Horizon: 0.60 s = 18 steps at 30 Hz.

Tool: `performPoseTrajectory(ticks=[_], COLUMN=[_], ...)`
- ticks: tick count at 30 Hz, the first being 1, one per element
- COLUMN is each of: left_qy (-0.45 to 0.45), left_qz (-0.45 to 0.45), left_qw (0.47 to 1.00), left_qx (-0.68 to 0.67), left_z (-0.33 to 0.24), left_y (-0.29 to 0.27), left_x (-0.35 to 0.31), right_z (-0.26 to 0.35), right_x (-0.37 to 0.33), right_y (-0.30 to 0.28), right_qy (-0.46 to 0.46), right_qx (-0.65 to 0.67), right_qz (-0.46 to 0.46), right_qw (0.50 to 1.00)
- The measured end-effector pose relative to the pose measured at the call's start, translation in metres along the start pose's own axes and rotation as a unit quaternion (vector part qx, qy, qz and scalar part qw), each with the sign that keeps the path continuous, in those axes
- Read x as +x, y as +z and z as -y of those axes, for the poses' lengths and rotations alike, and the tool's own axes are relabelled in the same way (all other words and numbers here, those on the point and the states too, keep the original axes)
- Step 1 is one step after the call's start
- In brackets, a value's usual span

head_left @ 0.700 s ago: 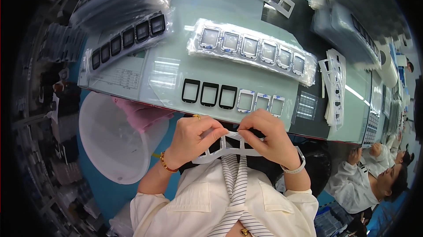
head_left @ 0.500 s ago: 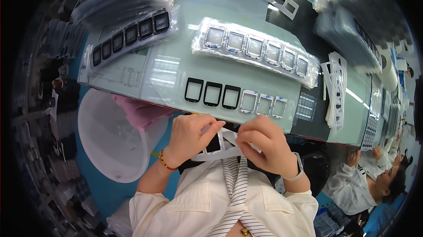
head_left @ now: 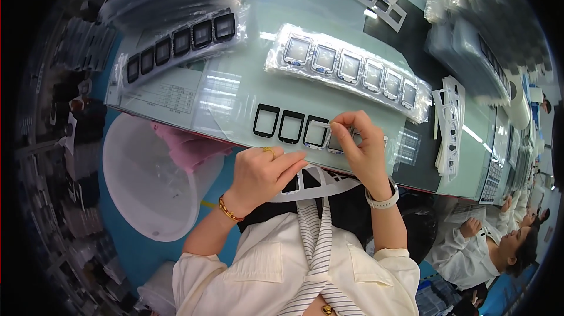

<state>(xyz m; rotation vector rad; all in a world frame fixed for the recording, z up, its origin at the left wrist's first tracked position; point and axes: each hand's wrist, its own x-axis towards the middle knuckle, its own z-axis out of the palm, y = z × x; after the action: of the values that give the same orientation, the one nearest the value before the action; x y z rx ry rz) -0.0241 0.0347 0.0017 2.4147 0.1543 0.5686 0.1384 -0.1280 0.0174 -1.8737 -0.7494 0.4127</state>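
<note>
My left hand (head_left: 257,176) is closed at the table's front edge, pinching a white backing strip (head_left: 329,189) with rectangular cut-outs that hangs below it. My right hand (head_left: 369,154) reaches over the table, thumb and forefinger pinched on a thin white adhesive frame (head_left: 318,144). That piece lies over or just above the third black frame; whether it touches is unclear. Left of it lie two bare black frames, an outer one (head_left: 257,122) and an inner one (head_left: 282,127). My fingers partly cover the white-faced frames to the right.
Beyond the row lies a clear plastic tray (head_left: 273,64) of white-rimmed frames. A bagged tray of black frames (head_left: 182,40) sits at the left. Cut-out white strips (head_left: 450,128) lie at the right. A white bin (head_left: 147,187) stands below the table; a co-worker (head_left: 470,251) sits at the right.
My right hand has left the strip and moved forward over the third black frame, carrying a white adhesive frame. My left hand keeps the strip, slightly farther right.
</note>
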Motion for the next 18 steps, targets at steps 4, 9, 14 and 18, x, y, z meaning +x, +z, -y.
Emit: performPoseTrajectory(ticks=[4,9,14,18], left_qy=[0.003,0.002,-0.001,-0.004], left_qz=[-0.003,0.002,0.003,0.004], left_qw=[1.0,1.0,1.0,1.0], left_qx=[0.015,0.025,0.03,0.028], left_z=[0.001,0.0023,0.0025,0.0017], left_y=[0.0024,0.0035,0.0046,0.004], left_x=[0.0009,0.0003,-0.0003,0.0004], right_z=[0.0002,0.0011,0.0004,0.0013], right_x=[-0.0007,-0.0001,-0.0001,0.0005], right_y=[0.0005,0.0021,0.0029,0.0034], right_qy=[-0.002,-0.001,-0.002,-0.001], right_qx=[-0.017,-0.019,-0.019,-0.024], right_qz=[0.003,0.005,0.001,0.001], right_qw=[1.0,1.0,1.0,1.0])
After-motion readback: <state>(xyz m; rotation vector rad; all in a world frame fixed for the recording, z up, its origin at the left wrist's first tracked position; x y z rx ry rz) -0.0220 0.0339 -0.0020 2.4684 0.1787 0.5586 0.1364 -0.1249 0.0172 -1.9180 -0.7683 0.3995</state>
